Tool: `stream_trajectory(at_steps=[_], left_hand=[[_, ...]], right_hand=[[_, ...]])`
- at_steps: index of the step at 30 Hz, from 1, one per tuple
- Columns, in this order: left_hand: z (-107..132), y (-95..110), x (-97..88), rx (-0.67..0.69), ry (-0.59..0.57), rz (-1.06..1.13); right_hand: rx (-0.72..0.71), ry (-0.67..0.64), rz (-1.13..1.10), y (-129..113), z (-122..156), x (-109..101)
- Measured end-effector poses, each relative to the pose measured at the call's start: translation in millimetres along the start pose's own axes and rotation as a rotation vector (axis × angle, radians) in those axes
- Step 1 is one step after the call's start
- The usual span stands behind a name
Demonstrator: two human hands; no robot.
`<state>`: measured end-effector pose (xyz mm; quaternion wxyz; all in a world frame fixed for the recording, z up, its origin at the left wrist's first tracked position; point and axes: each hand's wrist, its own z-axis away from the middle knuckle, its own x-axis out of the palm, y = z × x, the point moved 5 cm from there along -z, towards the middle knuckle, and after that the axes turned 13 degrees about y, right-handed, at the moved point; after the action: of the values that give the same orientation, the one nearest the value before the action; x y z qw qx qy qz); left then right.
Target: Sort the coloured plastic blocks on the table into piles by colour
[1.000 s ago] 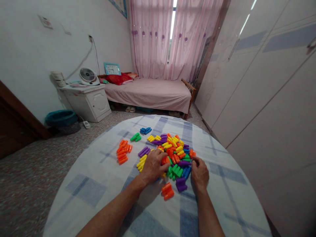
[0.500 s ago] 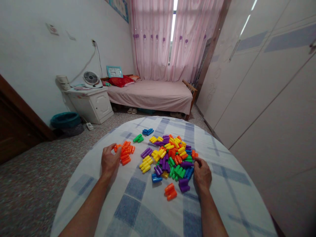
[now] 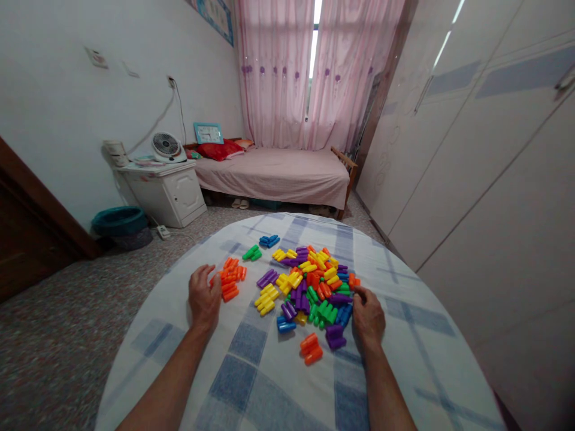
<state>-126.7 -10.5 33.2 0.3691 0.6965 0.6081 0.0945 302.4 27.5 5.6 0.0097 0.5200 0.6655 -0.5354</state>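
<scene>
Loose orange plastic building blocks (image 3: pixel 231 277) form a small group at the left of the table. Beside them my left hand (image 3: pixel 205 297) rests low, fingers loosely bent and apart, with nothing visible in it. A mixed heap of purple, yellow, green, blue and orange blocks (image 3: pixel 314 284) fills the middle. At the heap's right edge lies my right hand (image 3: pixel 369 315), its fingers relaxed close to a purple block (image 3: pixel 340 299); its fingertips are partly hidden. A green block group (image 3: pixel 252 253) and a blue one (image 3: pixel 269 240) lie apart behind.
A checked white and blue cloth (image 3: pixel 242 365) covers the round table. An orange block (image 3: pixel 311 349) and a purple block (image 3: pixel 335 337) lie in front of the heap. Beyond stand a bed (image 3: pixel 283 170), a white cabinet (image 3: pixel 184 194) and a wardrobe (image 3: pixel 449 167).
My left hand has drawn back slightly toward me from the orange blocks. My right hand has stayed in place.
</scene>
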Motion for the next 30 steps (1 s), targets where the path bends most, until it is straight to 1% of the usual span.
stream_trajectory(at_steps=[2,3,4,6,9,11,13,16,19,22,26,30], left_hand=[[2.7,18.9,-2.0,0.080,0.029,0.058],[5.7,30.6,0.1,0.117,0.008,0.100],[9.7,43.4,4.4,0.147,-0.038,0.149],[20.2,70.6,19.3,0.191,-0.186,0.246],[38.4,110.1,52.8,0.239,-0.493,0.287],[47.1,129.7,74.9,0.250,-0.647,0.197],[52.5,143.1,93.7,0.239,-0.757,0.065],[56.7,154.3,113.7,0.179,-0.848,-0.071],[58.7,157.2,127.0,0.116,-0.856,-0.102],[61.3,153.1,137.2,0.069,-0.872,-0.083],[62.7,146.8,142.6,0.040,-0.862,0.003],[63.4,144.4,138.9,0.028,-0.842,0.119]], right_hand=[[-0.004,-0.004,-0.006,-0.3,0.1,0.3],[-0.005,-0.006,-0.007,-0.3,0.1,0.5],[-0.007,-0.008,-0.007,-0.4,0.1,0.7],[-0.013,-0.007,-0.007,-0.5,-0.1,1.0],[-0.018,-0.003,-0.003,0.0,-0.5,1.3],[-0.010,-0.005,0.001,0.9,-0.5,1.6],[-0.004,-0.009,0.001,1.4,-0.4,1.6],[-0.006,-0.006,-0.005,1.1,-0.5,1.3],[-0.016,0.002,-0.007,0.9,-0.6,1.4],[-0.020,0.006,-0.003,1.5,-0.4,2.1],[-0.017,0.007,-0.001,2.5,-0.2,3.0],[-0.015,0.006,0.000,2.2,-0.6,3.0]])
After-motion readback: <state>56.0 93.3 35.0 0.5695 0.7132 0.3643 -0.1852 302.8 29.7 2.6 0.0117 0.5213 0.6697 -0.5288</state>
